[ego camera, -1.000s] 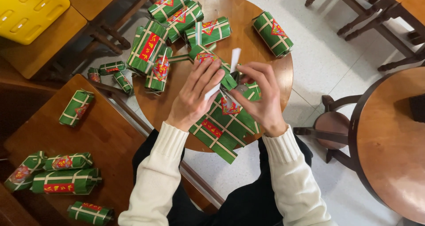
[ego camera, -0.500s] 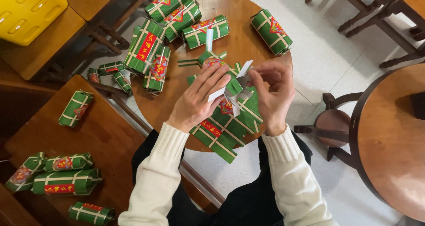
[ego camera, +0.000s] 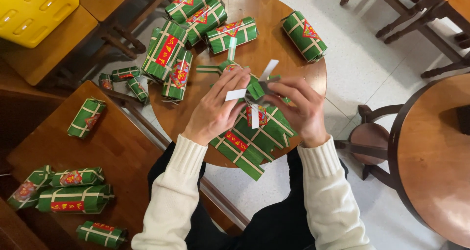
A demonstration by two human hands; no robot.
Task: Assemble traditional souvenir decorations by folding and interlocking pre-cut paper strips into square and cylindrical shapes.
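at the far left a yellow plastic crate sits on a wooden bench in the top corner. below it, a dark wooden table carries one green wrapped bundle lying alone, and near its lower edge a cluster of four more bundles, each tied with pale strips and marked with a red label. three small bundles lie in the gap between this table and the round one.

the round wooden table stands in the middle. a heap of large green bundles crowds its upper left part, and a single bundle lies apart near its right rim. a big flat bundle rests at the near edge, partly overhanging it, just under the hands.

the left hand, in a cream sleeve, pinches one end of a pale strip between thumb and fingers. between both hands sits a small green bundle, held above the flat one, with strip ends sticking out up, sideways and down. the right hand is closed on the bundle's right side, fingers curled round it and gripping the tie there.

to the right, a small dark stool stands on the pale tiled floor, and part of another round table fills the right edge. chair legs show at the top right.
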